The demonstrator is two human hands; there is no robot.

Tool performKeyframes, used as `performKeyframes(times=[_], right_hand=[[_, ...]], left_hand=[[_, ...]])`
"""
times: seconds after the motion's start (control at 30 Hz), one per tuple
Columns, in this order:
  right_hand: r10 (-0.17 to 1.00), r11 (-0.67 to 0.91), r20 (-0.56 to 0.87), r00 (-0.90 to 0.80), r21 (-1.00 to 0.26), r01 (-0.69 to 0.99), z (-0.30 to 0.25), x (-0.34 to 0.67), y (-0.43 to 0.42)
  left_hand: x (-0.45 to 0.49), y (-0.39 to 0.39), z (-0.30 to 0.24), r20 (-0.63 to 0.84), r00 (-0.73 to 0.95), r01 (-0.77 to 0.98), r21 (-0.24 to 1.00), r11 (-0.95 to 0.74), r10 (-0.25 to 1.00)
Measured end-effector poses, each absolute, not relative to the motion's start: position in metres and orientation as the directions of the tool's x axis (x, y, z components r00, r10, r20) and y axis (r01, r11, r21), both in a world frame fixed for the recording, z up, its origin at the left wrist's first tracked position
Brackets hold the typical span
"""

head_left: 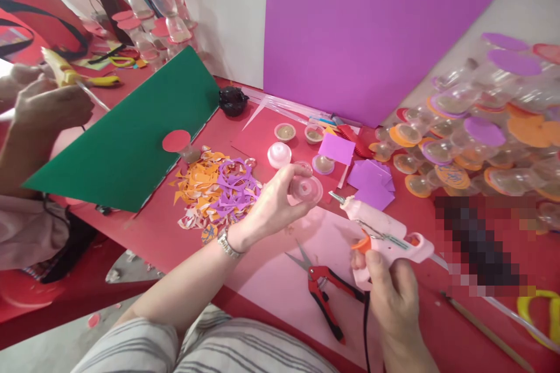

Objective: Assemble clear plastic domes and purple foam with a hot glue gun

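Observation:
Between the thumb and fingers of my left hand [277, 201] is a clear plastic cup [307, 190], its round end turned toward the glue gun. My right hand [389, 285] grips a pink hot glue gun [380, 227] by its handle, fingers at the orange trigger. The metal nozzle points at the cup with a small gap between them. Just beyond the cup stand a whitish plastic cup [279, 155] and small cups of sand-coloured filling [284, 132]. Purple paper pieces [371, 180] lie behind the nozzle. Below the hands, red-handled pruning shears [321, 285] rest on a pink sheet [262, 271].
Orange and purple paper scraps [219, 180] are heaped left of my hand. A green board [131, 134] separates off a co-worker's hands [48, 99], which hold a yellow glue gun [59, 70]. Stacked plastic cups [476, 128] crowd the right. A purple board [359, 41] leans behind.

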State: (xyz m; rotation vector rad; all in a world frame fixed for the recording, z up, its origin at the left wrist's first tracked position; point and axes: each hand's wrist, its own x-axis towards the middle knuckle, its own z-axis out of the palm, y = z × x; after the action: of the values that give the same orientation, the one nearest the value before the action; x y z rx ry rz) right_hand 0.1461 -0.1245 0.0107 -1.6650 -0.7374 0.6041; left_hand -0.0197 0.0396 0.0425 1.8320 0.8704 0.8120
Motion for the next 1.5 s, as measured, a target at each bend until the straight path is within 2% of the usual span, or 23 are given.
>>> performKeyframes(times=[0.13, 0.4, 0.6, 0.83, 1.0, 1.17, 1.4, 1.5], right_hand=[[0.738, -0.156, 0.009, 0.675, -0.97, 0.184, 0.017, 0.146, -0.121], [0.796, -0.171, 0.038, 0.604, -0.943, 0.285, 0.012, 0.152, -0.123], [0.858, -0.15, 0.091, 0.505, -0.897, 0.416, 0.011, 0.157, -0.126], [0.866, -0.127, 0.142, 0.479, -0.865, 0.486, 0.012, 0.155, -0.125], [0.877, -0.126, 0.121, 0.465, -0.876, 0.466, 0.009, 0.156, -0.124], [0.879, -0.183, 0.047, 0.474, -0.886, 0.427, 0.011, 0.156, -0.121], [0.813, -0.142, 0.203, 0.545, -0.839, 0.524, -0.004, 0.16, -0.125], [0.819, -0.149, 0.225, 0.527, -0.804, 0.575, -0.007, 0.163, -0.127]], left_hand=[[-0.006, 0.035, 0.029, 0.179, 0.501, 0.131, 0.951, -0.279, 0.846], [-0.019, 0.033, 0.008, 0.272, 0.502, 0.077, 0.931, -0.356, 0.821], [-0.022, 0.036, 0.011, 0.295, 0.51, 0.124, 0.905, -0.408, 0.808], [-0.02, 0.035, 0.015, 0.352, 0.5, 0.222, 0.832, -0.509, 0.792], [-0.02, 0.036, 0.017, 0.449, 0.524, 0.171, 0.777, -0.606, 0.724], [-0.023, 0.035, 0.014, 0.454, 0.558, 0.132, 0.778, -0.615, 0.694], [-0.023, 0.037, 0.015, 0.42, 0.606, 0.165, 0.764, -0.623, 0.676], [-0.023, 0.037, 0.016, 0.421, 0.625, 0.159, 0.756, -0.635, 0.658]])
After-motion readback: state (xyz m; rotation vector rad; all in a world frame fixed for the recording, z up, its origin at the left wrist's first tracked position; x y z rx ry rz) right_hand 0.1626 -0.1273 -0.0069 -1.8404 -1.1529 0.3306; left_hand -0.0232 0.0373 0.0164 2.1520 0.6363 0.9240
